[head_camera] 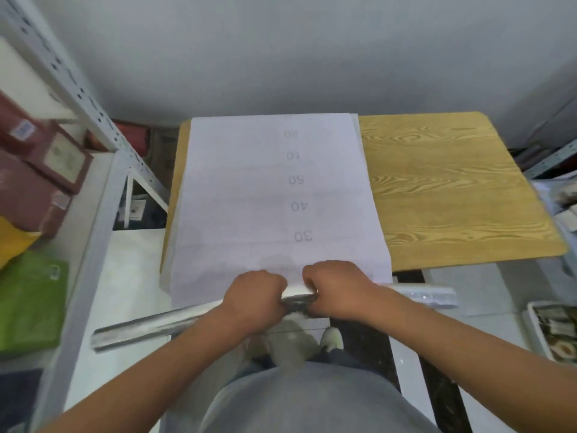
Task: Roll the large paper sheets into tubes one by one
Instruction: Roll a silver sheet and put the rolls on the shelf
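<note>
While both hands curl side by side, left hand (254, 296) and right hand (335, 289) gripping long rolled white paper tube (298, 295), flat numbered white paper sheet (274, 195), light wood-grain table (443, 189)

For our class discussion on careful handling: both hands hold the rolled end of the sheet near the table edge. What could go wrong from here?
1. Both hands, left hand and right hand, grip the roll only at its middle, so its long free ends may loosen or roll unevenly.
2. The sheet overhangs the table on the left and could crease there.
</note>
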